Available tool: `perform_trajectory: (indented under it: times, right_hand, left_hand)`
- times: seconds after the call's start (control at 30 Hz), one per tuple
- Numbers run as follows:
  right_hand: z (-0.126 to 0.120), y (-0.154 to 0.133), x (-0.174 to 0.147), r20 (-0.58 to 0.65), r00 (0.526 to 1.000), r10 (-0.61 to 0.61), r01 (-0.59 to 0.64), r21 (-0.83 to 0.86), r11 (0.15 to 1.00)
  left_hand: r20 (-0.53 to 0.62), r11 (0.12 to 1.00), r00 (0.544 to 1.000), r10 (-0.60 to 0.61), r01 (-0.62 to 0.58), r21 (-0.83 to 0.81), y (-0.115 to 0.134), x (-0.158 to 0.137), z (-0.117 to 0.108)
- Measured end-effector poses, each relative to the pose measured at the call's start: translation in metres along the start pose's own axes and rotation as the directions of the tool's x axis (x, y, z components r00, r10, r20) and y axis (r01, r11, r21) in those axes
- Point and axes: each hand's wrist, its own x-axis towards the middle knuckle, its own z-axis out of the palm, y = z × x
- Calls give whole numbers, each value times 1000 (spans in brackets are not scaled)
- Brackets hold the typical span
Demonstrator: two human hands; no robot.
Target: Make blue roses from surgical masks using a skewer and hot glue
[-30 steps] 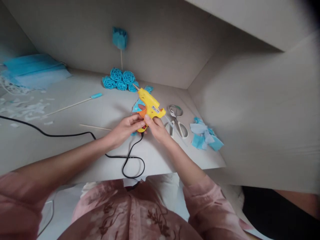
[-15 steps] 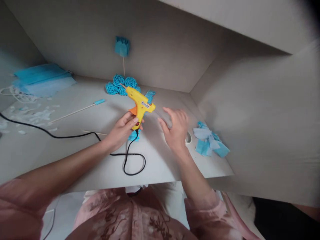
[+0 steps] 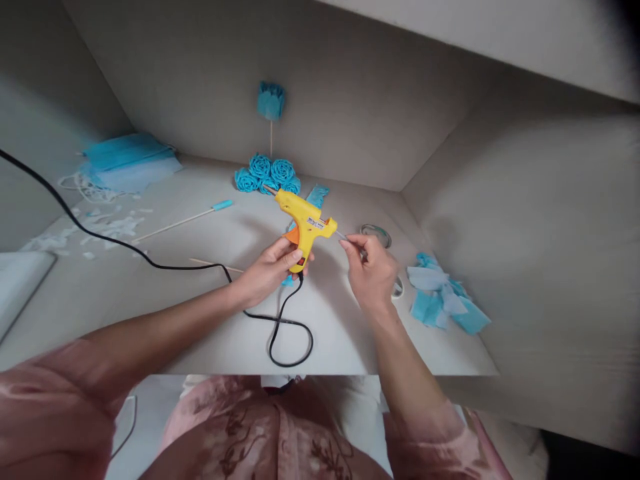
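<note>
My left hand (image 3: 280, 267) grips the handle of a yellow glue gun (image 3: 305, 223), its thumb beside the red switch. The nozzle points up and left, in front of a cluster of blue rolled flowers (image 3: 267, 175). From the back of the gun sticks a clear glue stick (image 3: 341, 235). My right hand (image 3: 371, 270) pinches the free end of that stick between thumb and fingers. Beneath the gun, a blue piece partly shows, mostly hidden by the gun and my left hand.
A black cord (image 3: 165, 267) runs left and loops near the table's front. Blue face masks (image 3: 130, 155), white scraps (image 3: 95, 227) and a blue-tipped stick (image 3: 180, 223) lie left. Blue cut pieces (image 3: 445, 297) and tape rolls (image 3: 376, 235) lie right. A blue flower on a stick (image 3: 271, 101) leans at the back wall.
My right hand has closed from spread fingers into a pinch on the glue stick. The glue gun stays in my left hand, and the view has shifted left.
</note>
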Motion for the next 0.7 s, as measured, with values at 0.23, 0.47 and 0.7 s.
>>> perform_trajectory:
  times: [0.23,0.47,0.7]
  right_hand:
    - [2,5,-1,33,999,-9,11,-66,998]
    - [3,7,-1,69,998,8,-4,-62,998]
    - [3,6,0,84,996,26,-22,-42,999]
  left_hand:
    - [-18,1000,1000,-18,18,-23,-1,0,2]
    - [-27,999,999,-29,29,-33,-3,1,0]
    - [-13,1000,1000,-19,18,-22,0,1,-1]
